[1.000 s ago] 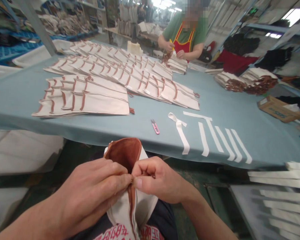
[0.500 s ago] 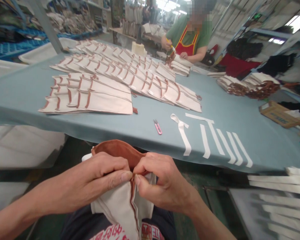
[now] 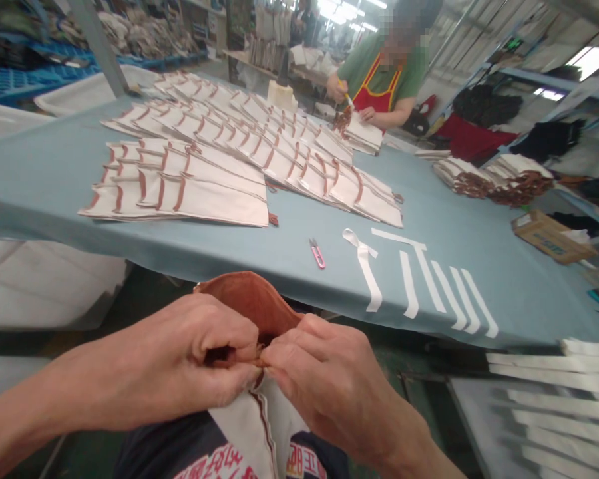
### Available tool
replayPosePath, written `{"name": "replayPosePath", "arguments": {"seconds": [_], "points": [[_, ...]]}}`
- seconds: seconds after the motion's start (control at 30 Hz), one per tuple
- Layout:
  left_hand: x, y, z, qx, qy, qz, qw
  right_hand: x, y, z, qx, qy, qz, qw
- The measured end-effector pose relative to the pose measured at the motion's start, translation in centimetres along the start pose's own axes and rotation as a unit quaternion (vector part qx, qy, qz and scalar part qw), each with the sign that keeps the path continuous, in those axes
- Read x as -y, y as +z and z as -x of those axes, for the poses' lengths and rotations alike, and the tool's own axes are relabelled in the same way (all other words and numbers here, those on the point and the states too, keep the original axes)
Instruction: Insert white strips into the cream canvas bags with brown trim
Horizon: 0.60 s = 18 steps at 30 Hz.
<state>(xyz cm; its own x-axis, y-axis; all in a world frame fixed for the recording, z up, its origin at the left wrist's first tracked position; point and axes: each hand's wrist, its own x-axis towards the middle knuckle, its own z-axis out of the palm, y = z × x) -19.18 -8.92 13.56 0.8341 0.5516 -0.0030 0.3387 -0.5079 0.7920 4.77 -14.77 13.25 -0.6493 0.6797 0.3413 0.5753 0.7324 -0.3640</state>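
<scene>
Over my lap, in front of the table edge, hangs a cream fabric pouch (image 3: 244,426) with brown seam trim and a brown lining (image 3: 249,299) bulging open at its top. My left hand (image 3: 214,352) pinches the pouch's upper edge beside the seam, fingers curled in. Right against it, my right hand (image 3: 324,372) grips the same edge, its fingertips meeting the left ones over the trim. What exactly lies between the fingertips is hidden. Pink-handled thread snips (image 3: 317,253) lie on the table beyond my hands.
Rows of cream pouches with brown trim (image 3: 219,193) cover the left of the blue-grey table (image 3: 40,193). White strips (image 3: 409,283) lie to the right, with a cardboard box (image 3: 554,233) farther over. Across the table a person in a red apron (image 3: 377,86) handles stacked pouches.
Both hands have turned and drawn tighter together on the pouch's edge, the left fingers curling more. The brown lining bulges higher. The person opposite has shifted their hands slightly.
</scene>
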Motion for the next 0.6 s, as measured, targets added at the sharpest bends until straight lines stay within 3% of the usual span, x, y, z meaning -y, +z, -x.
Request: {"name": "replayPosePath", "arguments": {"seconds": [0.13,0.23,0.4,0.5,0.6], "points": [[-1.2,1.8,-0.1,-0.108,0.077,-0.096,0.986,-0.1,-0.3,-0.1,-0.012,0.006,-0.036,0.999],[-1.1,2.7,0.1,-0.142,0.075,-0.087,0.983,-0.3,-0.4,-0.2,-0.017,0.016,-0.063,0.998],[0.5,1.9,0.9,-0.082,0.004,-0.013,0.997,-0.3,-0.3,-0.4,0.049,0.024,-0.04,0.998],[0.5,1.0,1.0,-0.06,-0.036,-0.003,0.998,0.1,-0.5,-0.5,0.073,0.026,-0.013,0.997],[-0.6,0.9,0.8,-0.06,-0.006,-0.049,0.997,0.4,-1.0,-0.7,0.07,0.024,-0.027,0.997]]}}
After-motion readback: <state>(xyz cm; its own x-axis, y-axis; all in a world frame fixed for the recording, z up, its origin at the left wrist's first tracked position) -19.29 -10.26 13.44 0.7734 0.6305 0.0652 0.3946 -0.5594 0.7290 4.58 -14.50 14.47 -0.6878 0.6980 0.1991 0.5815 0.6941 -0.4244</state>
